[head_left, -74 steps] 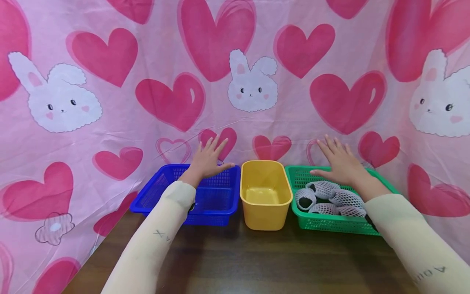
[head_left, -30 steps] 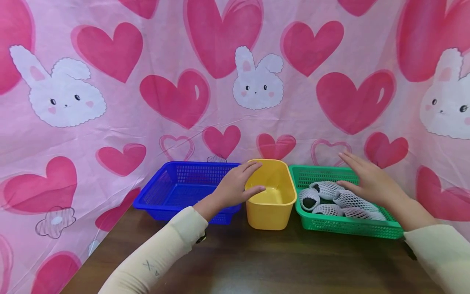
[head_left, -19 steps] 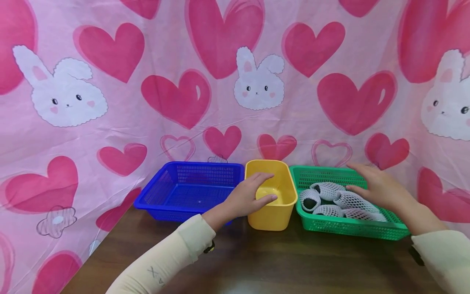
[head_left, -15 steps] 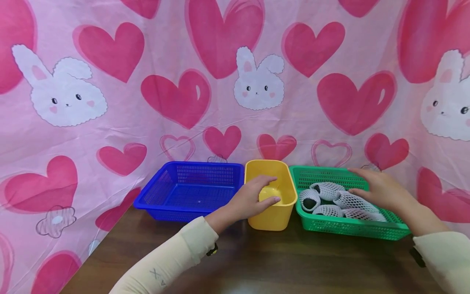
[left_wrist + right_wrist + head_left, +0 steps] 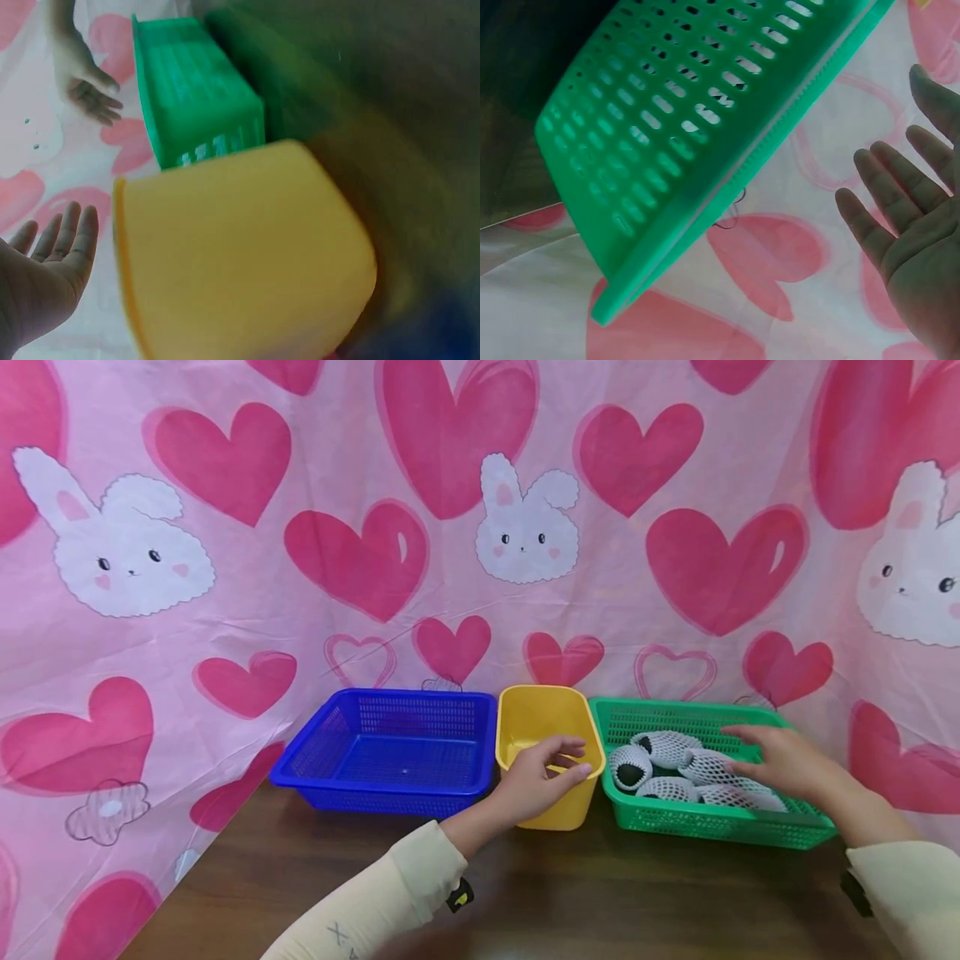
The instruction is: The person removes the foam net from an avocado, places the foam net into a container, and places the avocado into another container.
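Observation:
My left hand (image 5: 536,781) hovers over the front rim of the yellow bin (image 5: 558,806), fingers loosely bent and holding nothing. In the left wrist view that hand (image 5: 49,277) is held beside the bin's rim, apart from it. My right hand (image 5: 787,762) hangs above the right part of the green basket (image 5: 720,824), over several dark items in white foam net sleeves (image 5: 671,748). The right wrist view has the right hand (image 5: 922,232) with fingers spread and nothing in them, apart from the basket's rim. Inside the yellow bin nothing is seen in the visible part.
A blue basket (image 5: 382,789) stands left of the yellow bin. All three containers line up at the back of a brown wooden table (image 5: 570,893). Behind them hangs a pink cloth (image 5: 442,593) printed with hearts and rabbits.
The left hand has moved from above the blue basket rightward and down to the yellow bin. The right hand has moved right and lowered over the green basket. The containers stay put.

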`<state>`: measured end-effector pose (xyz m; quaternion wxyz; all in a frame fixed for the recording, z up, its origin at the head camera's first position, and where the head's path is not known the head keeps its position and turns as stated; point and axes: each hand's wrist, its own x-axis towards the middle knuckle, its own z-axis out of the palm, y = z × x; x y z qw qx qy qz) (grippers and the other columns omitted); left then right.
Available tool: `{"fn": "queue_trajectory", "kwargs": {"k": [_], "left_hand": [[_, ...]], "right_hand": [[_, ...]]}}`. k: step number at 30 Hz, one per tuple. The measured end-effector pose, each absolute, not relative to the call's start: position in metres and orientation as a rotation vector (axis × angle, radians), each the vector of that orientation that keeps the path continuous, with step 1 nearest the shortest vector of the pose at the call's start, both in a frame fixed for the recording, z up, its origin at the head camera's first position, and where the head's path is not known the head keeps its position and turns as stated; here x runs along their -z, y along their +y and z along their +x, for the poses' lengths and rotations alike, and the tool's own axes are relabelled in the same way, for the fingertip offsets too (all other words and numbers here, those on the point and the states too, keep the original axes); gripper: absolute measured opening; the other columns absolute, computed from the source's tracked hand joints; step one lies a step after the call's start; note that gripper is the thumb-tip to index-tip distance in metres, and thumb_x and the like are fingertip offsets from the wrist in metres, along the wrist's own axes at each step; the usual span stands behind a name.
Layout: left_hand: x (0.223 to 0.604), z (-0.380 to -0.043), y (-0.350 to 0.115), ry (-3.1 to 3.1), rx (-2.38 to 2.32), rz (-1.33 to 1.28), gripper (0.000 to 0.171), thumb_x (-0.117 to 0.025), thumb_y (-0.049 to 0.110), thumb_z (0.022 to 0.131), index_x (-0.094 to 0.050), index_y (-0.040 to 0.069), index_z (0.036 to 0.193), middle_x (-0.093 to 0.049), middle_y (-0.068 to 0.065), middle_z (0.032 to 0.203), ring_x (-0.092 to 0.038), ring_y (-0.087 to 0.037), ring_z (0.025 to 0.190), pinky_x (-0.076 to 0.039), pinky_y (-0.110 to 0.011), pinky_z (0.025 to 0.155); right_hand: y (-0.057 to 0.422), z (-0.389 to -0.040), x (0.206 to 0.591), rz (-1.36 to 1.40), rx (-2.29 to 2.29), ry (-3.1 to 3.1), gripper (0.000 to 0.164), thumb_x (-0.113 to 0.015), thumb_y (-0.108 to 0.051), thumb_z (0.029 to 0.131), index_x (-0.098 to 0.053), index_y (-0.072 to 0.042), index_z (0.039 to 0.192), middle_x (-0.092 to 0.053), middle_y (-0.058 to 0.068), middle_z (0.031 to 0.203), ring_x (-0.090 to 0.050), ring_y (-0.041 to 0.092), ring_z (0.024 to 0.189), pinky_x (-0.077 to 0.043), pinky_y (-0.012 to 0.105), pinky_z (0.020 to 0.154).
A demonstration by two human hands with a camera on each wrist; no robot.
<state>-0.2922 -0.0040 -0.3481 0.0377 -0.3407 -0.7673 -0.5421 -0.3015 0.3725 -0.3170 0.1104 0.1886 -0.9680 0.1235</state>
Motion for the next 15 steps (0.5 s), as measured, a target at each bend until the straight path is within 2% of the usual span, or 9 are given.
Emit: {"fn": "queue_trajectory", "kwargs": {"k": [8,15], "left_hand": [[0.375,-0.282,0.014,-2.410,1.852,-0.914,0.031,-0.063,0.028,0.095,-0.065,0.007,0.118,-0.067,0.008,0.102,-0.060,-0.004,0.089,-0.051,-0.021,0.078],[0.395,-0.277,0.025,-2.477,1.859,-0.800,0.029,-0.067,0.028,0.093,-0.068,0.005,0.112,-0.068,0.007,0.097,-0.061,-0.005,0.084,-0.050,-0.020,0.076]], "right_hand": [[0.381,-0.304,0.327,0.512,-0.407,-2.921,0.068,-0.084,-0.023,0.074,-0.055,0.009,0.126,-0.057,0.034,0.115,-0.053,0.052,0.101,-0.055,0.052,0.067],[0.390,-0.303,0.334,0.517,-0.441,-2.994,0.065,-0.086,-0.020,0.071,-0.059,0.010,0.121,-0.061,0.028,0.110,-0.055,0.048,0.098,-0.054,0.052,0.070]]}}
